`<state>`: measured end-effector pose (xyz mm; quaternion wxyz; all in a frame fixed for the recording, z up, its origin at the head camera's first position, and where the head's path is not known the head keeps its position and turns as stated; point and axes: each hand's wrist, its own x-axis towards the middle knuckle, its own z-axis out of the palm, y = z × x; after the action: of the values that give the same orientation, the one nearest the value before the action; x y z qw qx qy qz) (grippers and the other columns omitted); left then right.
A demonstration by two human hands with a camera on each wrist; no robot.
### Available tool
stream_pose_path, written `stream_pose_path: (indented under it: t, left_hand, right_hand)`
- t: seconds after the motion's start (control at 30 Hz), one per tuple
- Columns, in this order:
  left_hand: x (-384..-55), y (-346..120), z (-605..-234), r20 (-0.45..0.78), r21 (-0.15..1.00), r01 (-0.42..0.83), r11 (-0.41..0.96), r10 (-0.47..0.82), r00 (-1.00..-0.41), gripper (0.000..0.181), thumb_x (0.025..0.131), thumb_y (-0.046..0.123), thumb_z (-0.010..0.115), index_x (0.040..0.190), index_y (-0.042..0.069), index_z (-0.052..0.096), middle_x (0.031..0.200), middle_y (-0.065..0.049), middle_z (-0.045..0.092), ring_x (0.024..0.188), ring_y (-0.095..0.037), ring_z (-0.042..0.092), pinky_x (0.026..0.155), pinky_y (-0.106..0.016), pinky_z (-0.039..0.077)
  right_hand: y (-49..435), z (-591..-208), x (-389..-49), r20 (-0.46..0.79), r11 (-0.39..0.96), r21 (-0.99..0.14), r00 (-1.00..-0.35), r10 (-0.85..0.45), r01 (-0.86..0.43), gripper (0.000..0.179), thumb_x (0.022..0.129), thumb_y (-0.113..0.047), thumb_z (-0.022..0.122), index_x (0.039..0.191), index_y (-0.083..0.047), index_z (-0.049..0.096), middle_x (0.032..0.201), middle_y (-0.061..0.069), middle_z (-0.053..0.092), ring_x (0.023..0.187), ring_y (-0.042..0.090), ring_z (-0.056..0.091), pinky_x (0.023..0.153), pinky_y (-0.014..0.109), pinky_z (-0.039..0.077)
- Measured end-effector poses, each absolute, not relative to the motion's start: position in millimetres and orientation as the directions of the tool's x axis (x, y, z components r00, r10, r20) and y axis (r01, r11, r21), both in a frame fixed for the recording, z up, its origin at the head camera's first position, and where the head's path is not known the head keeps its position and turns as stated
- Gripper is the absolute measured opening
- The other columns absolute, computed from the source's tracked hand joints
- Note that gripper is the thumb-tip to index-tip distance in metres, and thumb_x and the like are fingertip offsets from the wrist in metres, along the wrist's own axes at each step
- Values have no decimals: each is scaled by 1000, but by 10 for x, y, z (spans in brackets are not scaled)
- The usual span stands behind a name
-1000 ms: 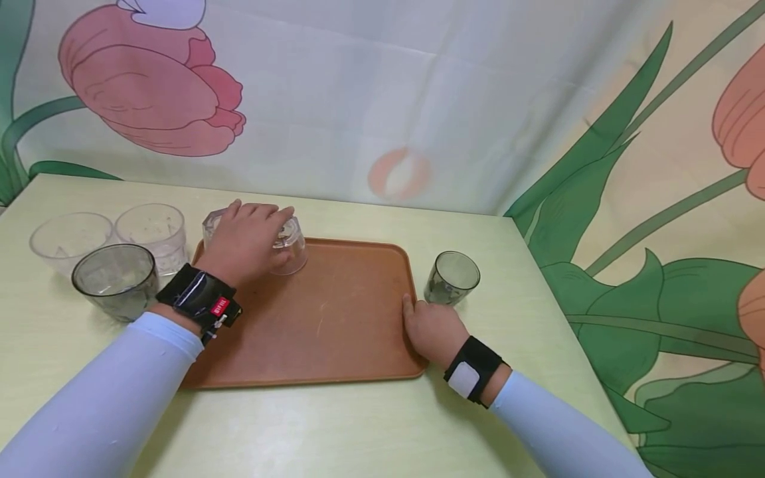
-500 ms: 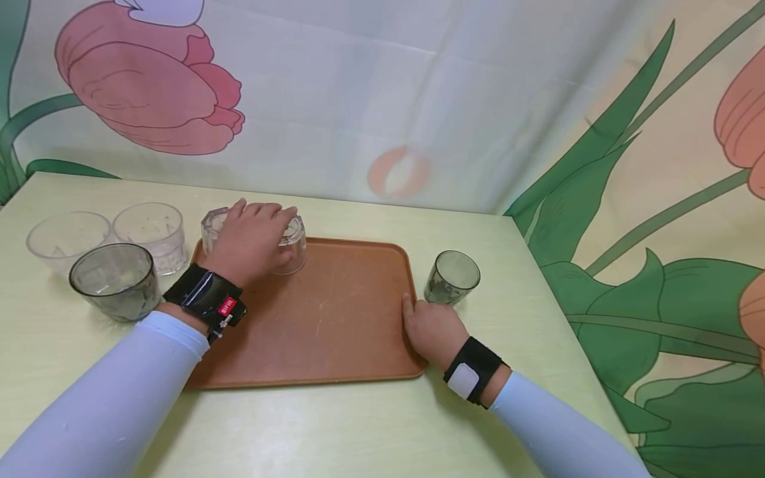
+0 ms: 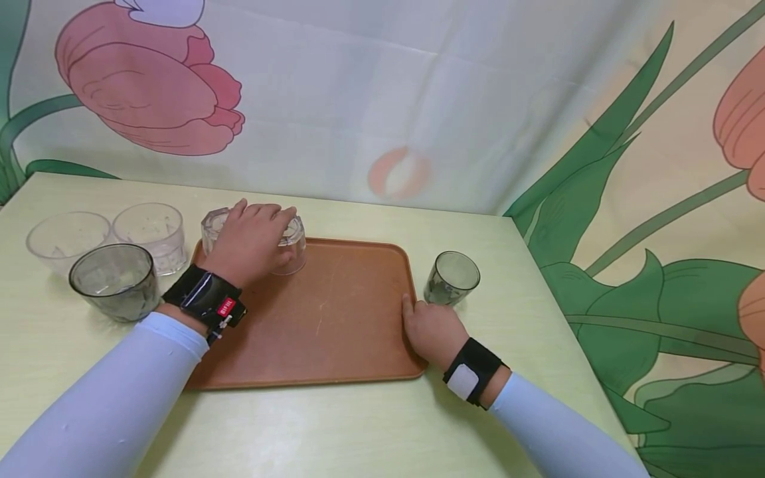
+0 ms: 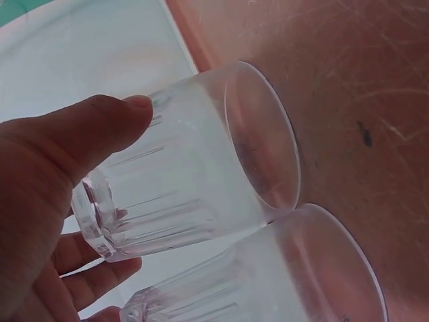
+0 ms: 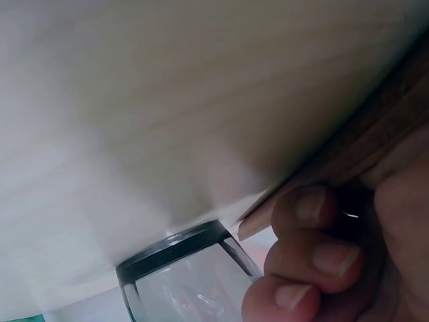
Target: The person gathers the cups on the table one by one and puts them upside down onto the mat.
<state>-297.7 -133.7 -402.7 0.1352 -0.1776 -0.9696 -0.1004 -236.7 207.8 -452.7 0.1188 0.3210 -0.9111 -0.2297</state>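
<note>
- Left wrist view: held glass (image 4: 194, 164) is mouth down on the brown tray (image 3: 335, 318); in the head view that's the tray's upper left, left of frame centre.
- Left hand (image 3: 245, 242) grasps it: thumb on the side wall, fingers curled by the base.
- Right hand (image 3: 435, 335) has fingers curled, gripping the tray's right edge, right of frame centre.
- Handling, judged: light, stiff, slick walls. Can't tell glass from plastic; treat as fragile.
- Best hold: opposite sides of the grooved part near the base; grooves should help friction. Neighbour glass (image 4: 248, 282) sits right beside, rims about touching, so tight finger room and clink risk.
- Tray looks stiff, fairly light; hold by the rim.
- Count: one tray, six glasses. Two clear, inverted on tray; two clear, upright, frame left (far-left glass (image 3: 67, 240), second upright glass (image 3: 158, 242)); two smoky, upright: left smoky glass (image 3: 116, 287), right smoky glass (image 3: 451, 279).
</note>
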Motion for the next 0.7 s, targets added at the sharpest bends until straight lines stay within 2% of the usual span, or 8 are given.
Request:
stream_pose_path:
  t: [0.43, 0.7]
  left_hand:
    - [-2994, -1348, -4032, 238, 180, 366, 913, 320, -917, 73, 84, 35, 76, 144, 1, 50, 135, -25, 59, 130, -40, 52, 118, -65, 22]
    - [-3015, -1337, -4065, 253, 172, 350, 921, 303, -919, 75, 83, 36, 79, 144, 2, 51, 137, -24, 58, 129, -43, 51, 118, -66, 22]
  right_hand:
    - [2076, -4529, -2370, 44, 699, 474, -778, -626, -536, 38, 99, -12, 55, 134, 2, 61, 74, 7, 60, 53, 19, 54, 42, 35, 48]
    - [2067, -4499, -2351, 38, 698, 472, -779, -626, -538, 39, 98, -11, 56, 134, 3, 61, 74, 7, 61, 55, 18, 55, 42, 34, 48]
